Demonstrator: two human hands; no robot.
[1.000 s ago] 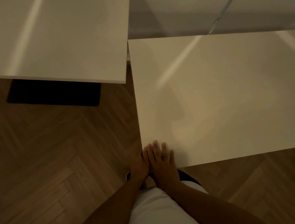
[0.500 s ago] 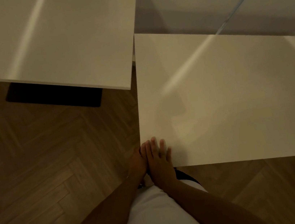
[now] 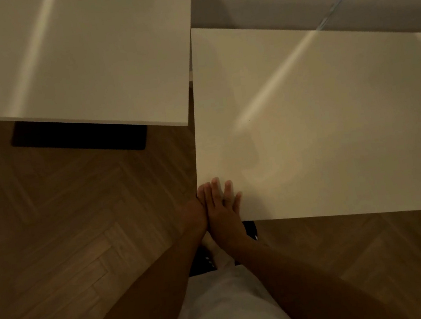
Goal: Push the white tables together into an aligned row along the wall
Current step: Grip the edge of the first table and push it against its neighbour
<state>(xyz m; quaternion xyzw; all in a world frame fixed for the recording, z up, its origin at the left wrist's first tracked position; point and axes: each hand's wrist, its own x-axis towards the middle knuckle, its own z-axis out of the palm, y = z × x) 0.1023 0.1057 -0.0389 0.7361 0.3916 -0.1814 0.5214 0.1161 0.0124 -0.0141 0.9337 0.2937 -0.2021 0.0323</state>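
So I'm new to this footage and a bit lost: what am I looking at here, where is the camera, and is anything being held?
The camera sits on a person's head and looks down at their own arms. There is no machine. Two white tables stand on a wooden floor: the left table and the right table, with a narrow gap between them and their near edges not in line. The right hand lies flat on the near corner of the right table, fingers straight. The left hand is at that corner's side edge, its fingers hard to see. Nothing lies on either table.
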